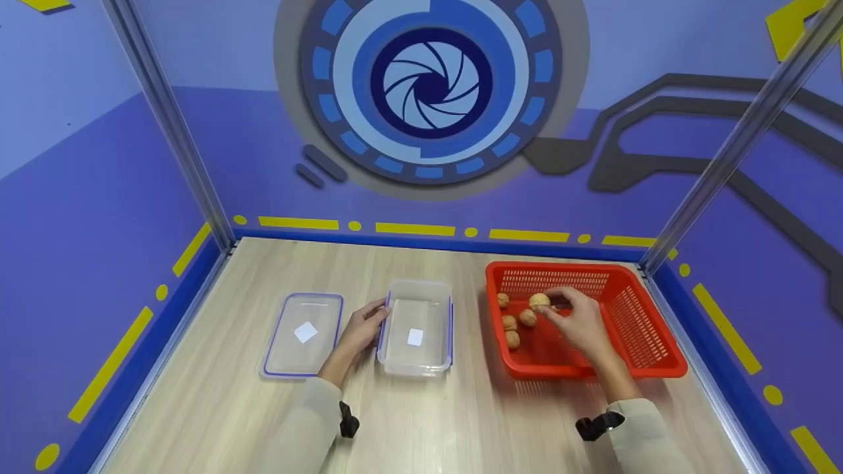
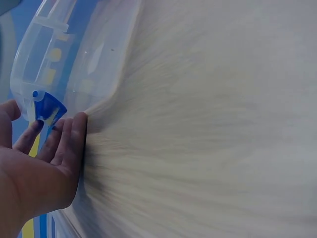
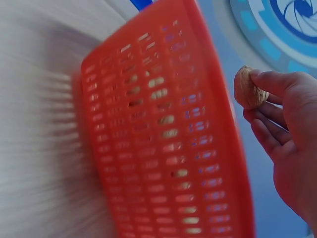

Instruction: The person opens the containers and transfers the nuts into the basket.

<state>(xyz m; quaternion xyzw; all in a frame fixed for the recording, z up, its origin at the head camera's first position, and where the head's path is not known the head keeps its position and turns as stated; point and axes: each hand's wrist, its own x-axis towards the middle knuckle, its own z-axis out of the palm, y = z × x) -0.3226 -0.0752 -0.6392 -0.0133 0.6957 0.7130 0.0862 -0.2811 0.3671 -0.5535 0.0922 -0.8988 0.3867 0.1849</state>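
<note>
In the head view my right hand [image 1: 579, 326] is over the red basket [image 1: 586, 371], pinching a walnut [image 1: 539, 302] between thumb and fingertips. The right wrist view shows this walnut [image 3: 249, 88] above the basket's rim. Other walnuts [image 1: 527, 318] lie at the basket's left side. With fingers mostly straight, my left hand [image 1: 357, 332] touches the left side of a clear plastic container [image 1: 415, 368]. In the left wrist view its fingertips are right by the container's blue latch [image 2: 48, 107]. A small white label shows on the container's bottom.
Left of my left hand, a clear lid [image 1: 296, 362] with a blue-purple seal and a white label lies flat on the wooden table [image 1: 421, 428]. Metal posts [image 1: 178, 125] and blue printed walls [image 1: 250, 151] enclose the table. The basket stands close to the right post.
</note>
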